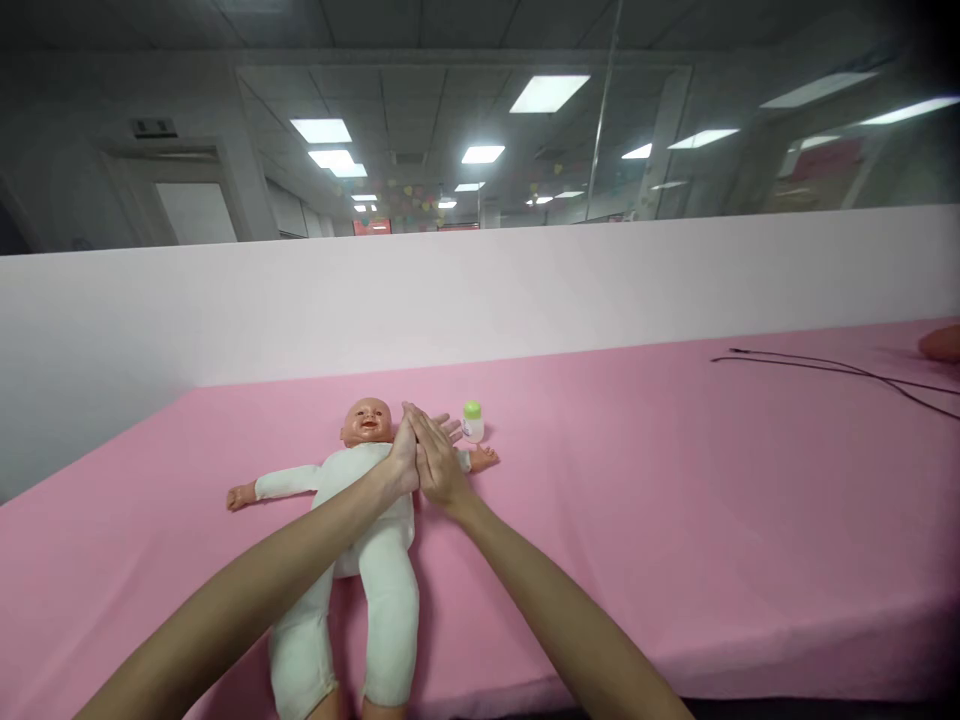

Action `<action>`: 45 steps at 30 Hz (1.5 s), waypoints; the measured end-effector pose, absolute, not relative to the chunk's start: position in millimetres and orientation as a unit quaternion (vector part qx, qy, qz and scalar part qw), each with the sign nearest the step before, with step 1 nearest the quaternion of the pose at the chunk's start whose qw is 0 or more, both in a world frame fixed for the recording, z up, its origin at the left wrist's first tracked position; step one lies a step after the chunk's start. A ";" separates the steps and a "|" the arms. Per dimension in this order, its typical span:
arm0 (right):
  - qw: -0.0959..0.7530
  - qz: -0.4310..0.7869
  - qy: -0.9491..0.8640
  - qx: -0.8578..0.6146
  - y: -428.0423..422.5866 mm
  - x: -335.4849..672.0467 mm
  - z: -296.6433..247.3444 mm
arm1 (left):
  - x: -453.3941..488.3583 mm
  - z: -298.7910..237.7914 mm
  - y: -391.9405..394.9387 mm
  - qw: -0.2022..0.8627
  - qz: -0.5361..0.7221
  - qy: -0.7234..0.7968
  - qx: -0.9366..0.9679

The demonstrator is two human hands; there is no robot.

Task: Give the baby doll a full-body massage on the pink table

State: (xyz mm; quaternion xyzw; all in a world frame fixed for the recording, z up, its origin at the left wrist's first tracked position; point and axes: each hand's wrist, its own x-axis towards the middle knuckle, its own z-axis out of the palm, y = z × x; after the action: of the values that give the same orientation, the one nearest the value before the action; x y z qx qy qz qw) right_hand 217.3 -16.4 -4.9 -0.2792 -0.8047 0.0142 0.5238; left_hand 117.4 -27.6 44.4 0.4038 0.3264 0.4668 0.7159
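Note:
A baby doll (358, 520) in a white suit lies on its back on the pink table (675, 500), head toward the wall. My left hand (403, 452) and my right hand (435, 458) are pressed palm to palm above the doll's chest and shoulder, fingers stretched out and holding nothing. A small white bottle with a green cap (472, 421) stands just right of my fingertips, near the doll's outstretched hand.
A low white partition (480, 300) runs along the table's far edge. Black cables (847, 372) lie on the table at far right, beside part of another person's hand (941, 343) at the frame edge. The table's front edge is close to me.

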 end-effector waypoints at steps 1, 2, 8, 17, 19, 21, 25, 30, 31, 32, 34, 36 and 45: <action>0.529 0.023 -0.806 -0.264 -21.6 208.2 -4.3 | 108.7 46.5 -39.3 0.718 0.467 0.320 0.405; 0.535 0.032 -0.802 -0.266 -25.9 201.5 -4.4 | 99.7 49.0 -50.2 0.718 0.469 0.316 0.406; 0.524 0.102 -0.784 -0.318 -49.0 178.9 -18.3 | 60.0 63.6 -82.9 0.697 0.530 0.262 0.406; 0.486 0.162 -0.790 -0.336 -49.4 172.0 -20.0 | 49.9 32.9 -102.1 0.789 0.442 0.213 0.371; 0.475 0.134 -0.808 -0.322 -52.6 171.4 -17.4 | 47.1 32.1 -98.1 0.790 0.452 0.200 0.364; 0.455 0.088 -0.843 -0.275 -60.1 166.5 -15.7 | 45.3 34.9 -92.2 0.778 0.478 0.217 0.346; 0.448 0.062 -0.857 -0.246 -69.6 159.1 -14.4 | 27.1 43.9 -93.5 0.727 0.464 0.249 0.441; 0.396 0.124 -0.863 -0.287 -66.7 164.9 -14.1 | -31.9 28.2 -116.9 0.379 0.395 0.430 0.718; 0.362 0.136 -0.882 -0.271 -67.0 165.0 -13.9 | -41.6 20.0 -119.9 0.327 0.361 0.462 0.741; 0.329 0.144 -0.898 -0.254 -67.5 164.1 -13.6 | -48.7 11.2 -121.2 0.292 0.329 0.486 0.755; 0.289 0.151 -0.915 -0.239 -68.2 160.7 -13.3 | -54.3 -4.7 -118.4 0.249 0.284 0.514 0.770; 0.284 0.155 -0.910 -0.258 -66.2 157.1 -14.0 | -50.9 -14.3 -108.0 0.216 0.273 0.520 0.780; 0.303 0.179 -0.820 -0.451 -37.8 172.2 -23.1 | -52.6 -28.0 -54.6 0.228 0.324 0.532 0.748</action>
State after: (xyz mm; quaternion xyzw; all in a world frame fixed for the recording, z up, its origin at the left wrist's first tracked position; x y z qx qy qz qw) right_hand 172.2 -37.8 -23.1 -0.4511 -0.8202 0.1789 0.3029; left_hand -52.6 -54.6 -28.0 0.7483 0.5318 0.3243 0.2281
